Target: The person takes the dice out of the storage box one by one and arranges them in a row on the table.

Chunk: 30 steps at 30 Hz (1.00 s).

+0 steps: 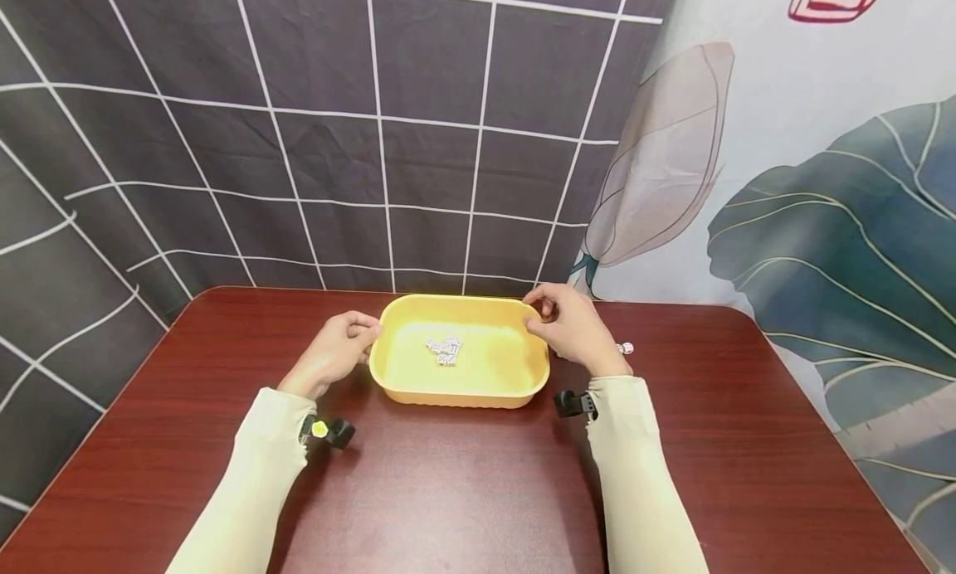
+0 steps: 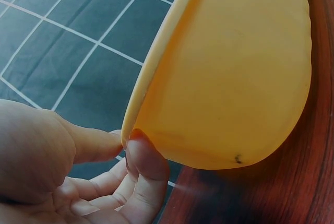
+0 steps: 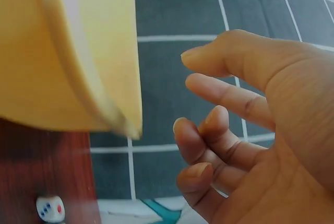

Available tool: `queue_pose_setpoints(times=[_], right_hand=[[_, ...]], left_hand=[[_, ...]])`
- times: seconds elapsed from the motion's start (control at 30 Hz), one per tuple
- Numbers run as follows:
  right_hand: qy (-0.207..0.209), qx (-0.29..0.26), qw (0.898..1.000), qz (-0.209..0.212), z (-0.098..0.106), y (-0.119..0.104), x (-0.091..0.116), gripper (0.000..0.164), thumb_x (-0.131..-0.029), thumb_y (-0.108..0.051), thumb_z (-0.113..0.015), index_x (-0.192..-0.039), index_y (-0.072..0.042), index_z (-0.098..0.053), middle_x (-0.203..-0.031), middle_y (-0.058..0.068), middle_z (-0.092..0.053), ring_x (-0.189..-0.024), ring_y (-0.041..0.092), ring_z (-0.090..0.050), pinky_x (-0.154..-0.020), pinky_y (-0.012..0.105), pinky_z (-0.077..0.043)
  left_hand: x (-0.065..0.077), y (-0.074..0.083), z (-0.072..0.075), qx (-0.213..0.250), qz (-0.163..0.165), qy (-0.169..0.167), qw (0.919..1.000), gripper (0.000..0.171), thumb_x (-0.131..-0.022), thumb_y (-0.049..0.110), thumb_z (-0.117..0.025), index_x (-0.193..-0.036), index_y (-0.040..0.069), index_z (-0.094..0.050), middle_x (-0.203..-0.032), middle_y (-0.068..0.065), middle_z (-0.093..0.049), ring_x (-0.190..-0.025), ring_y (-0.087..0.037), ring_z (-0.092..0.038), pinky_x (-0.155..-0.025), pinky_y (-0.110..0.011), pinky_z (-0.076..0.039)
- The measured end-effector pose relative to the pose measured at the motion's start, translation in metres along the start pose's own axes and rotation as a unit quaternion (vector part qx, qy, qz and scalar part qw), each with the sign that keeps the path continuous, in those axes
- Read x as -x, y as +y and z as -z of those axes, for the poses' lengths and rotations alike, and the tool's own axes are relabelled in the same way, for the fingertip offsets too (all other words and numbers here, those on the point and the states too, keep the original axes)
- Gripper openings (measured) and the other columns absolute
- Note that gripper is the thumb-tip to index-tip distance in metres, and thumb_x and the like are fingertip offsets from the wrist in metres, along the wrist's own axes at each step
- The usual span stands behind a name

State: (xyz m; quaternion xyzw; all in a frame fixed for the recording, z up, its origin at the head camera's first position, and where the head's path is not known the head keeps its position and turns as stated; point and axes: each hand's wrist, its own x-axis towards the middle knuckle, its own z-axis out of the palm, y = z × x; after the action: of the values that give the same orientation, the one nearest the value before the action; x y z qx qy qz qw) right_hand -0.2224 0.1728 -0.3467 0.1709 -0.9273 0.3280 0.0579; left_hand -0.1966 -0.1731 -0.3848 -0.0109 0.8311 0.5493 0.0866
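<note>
A yellow plastic tray [image 1: 500,367] with rounded corners stands on the table, holding several white dice [image 1: 448,350] grouped left of its middle. My left hand [image 1: 334,352] pinches the tray's left rim between thumb and finger, as the left wrist view shows up close. At the tray's right end is my right hand [image 1: 573,325]. In the right wrist view a gap separates its loosely bent fingers [image 3: 229,88] from the tray rim, and they hold nothing. Beyond that hand, white dice [image 1: 627,348] lie on the table, partly hidden by the wrist.
The reddish-brown wooden table [image 1: 433,491] reaches back to a dark curtain [image 1: 426,167] with a white grid. A pale curtain with leaf patterns [image 1: 844,226] hangs at the right. Black wrist cameras [image 1: 573,404] are strapped to both forearms.
</note>
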Motion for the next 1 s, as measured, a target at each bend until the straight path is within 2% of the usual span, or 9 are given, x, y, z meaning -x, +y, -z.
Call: queue_pose_setpoints(times=[0.17,0.43,0.77,1.0], right_hand=[[-0.011,0.005,1.0,0.014,-0.012,-0.009,-0.003,0.024,-0.086,-0.013,-0.074,-0.109,-0.006,-0.072,-0.081,0.005,-0.05,-0.079,0.021,-0.051,-0.073,0.031,-0.041],[-0.038,0.012,0.999,0.006,-0.032,-0.023,-0.006,0.03,-0.084,-0.016,-0.076,-0.112,-0.006,-0.071,-0.081,0.005,-0.051,-0.077,0.02,-0.049,-0.071,0.031,-0.041],[-0.082,0.022,0.996,0.026,-0.056,-0.031,-0.009,0.028,-0.083,-0.014,-0.077,-0.107,-0.001,-0.072,-0.073,0.004,-0.052,-0.071,0.016,-0.048,-0.068,0.027,-0.039],[-0.114,0.045,0.992,0.006,-0.067,-0.036,-0.008,0.024,-0.083,-0.016,-0.079,-0.103,-0.005,-0.072,-0.074,0.002,-0.052,-0.071,0.015,-0.048,-0.066,0.026,-0.039]], left_hand=[[0.001,0.0,0.0,0.006,-0.001,-0.001,1.0,0.03,-0.105,0.011,-0.054,-0.127,-0.01,-0.054,-0.105,-0.018,-0.066,-0.074,-0.01,-0.059,-0.069,-0.021,-0.055],[0.002,0.003,-0.001,0.01,-0.005,0.0,0.9999,0.032,-0.105,0.012,-0.055,-0.128,-0.01,-0.053,-0.105,-0.018,-0.066,-0.072,-0.01,-0.058,-0.068,-0.022,-0.055],[0.001,0.001,-0.001,0.012,-0.006,0.001,0.9999,0.031,-0.104,0.011,-0.055,-0.127,-0.011,-0.053,-0.101,-0.015,-0.066,-0.07,-0.009,-0.058,-0.066,-0.021,-0.054],[-0.001,0.0,-0.001,0.023,-0.008,-0.002,0.9997,0.031,-0.105,0.009,-0.053,-0.127,-0.012,-0.052,-0.103,-0.017,-0.067,-0.07,-0.008,-0.061,-0.067,-0.02,-0.056]])
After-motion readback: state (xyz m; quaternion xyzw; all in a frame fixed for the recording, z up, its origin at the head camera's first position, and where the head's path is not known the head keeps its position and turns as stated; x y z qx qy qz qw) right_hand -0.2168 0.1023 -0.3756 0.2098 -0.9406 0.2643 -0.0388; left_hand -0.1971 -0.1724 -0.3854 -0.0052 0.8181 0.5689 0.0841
